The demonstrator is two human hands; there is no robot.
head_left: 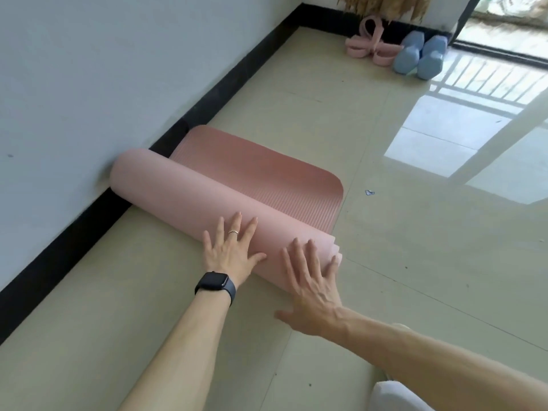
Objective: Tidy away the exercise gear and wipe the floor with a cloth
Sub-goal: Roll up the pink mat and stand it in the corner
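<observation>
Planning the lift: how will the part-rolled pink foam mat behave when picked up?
Likely floppy, light: the pink ribbed foam mat curls softly. It may unroll; only the left hand and right hand press it. Staggered end layers could telescope.

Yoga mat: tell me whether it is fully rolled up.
No, a ribbed stretch of the yoga mat lies flat on the floor beyond the roll under the left hand and right hand.

A white wall [89,69] with a black bottom strip [234,72] meets a shiny tiled floor [415,262] lit by sunlight [444,137].
</observation>
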